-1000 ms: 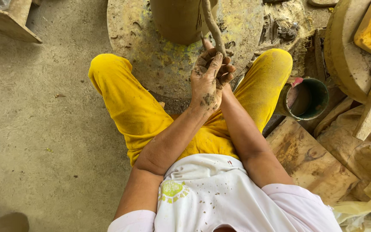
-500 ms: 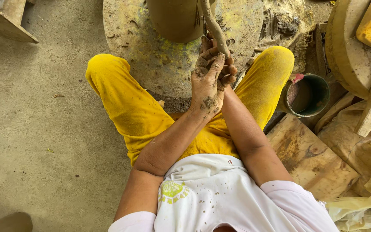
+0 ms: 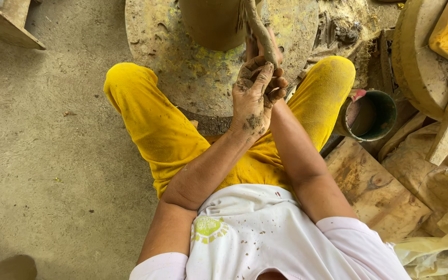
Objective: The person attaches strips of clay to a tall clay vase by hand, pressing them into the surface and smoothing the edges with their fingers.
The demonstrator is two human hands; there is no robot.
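Note:
A long grey-brown clay coil [image 3: 257, 26] rises from between my two palms toward the top of the frame. My left hand [image 3: 250, 96] lies on top, smeared with clay, its fingers curled around the coil's lower end. My right hand [image 3: 277, 85] is pressed against it from the right; only its fingertips show. Just beyond the hands stands a round brown clay pot [image 3: 211, 23] on a clay-stained round turntable [image 3: 182, 67]. The coil's upper end reaches the pot's right side. My knees in yellow trousers flank the turntable.
A small dark green bucket [image 3: 372, 115] with murky contents sits right of my right knee. Wooden planks [image 3: 374, 186] and a plastic sheet [image 3: 442, 238] lie at right. Round wooden discs [image 3: 416, 57] lean at top right. Bare concrete floor [image 3: 37, 155] spreads left, with a wooden block [image 3: 6, 23] at top left.
My joined hands have stayed clasped on the coil, sliding slightly against each other. The view has shifted a little downward and left.

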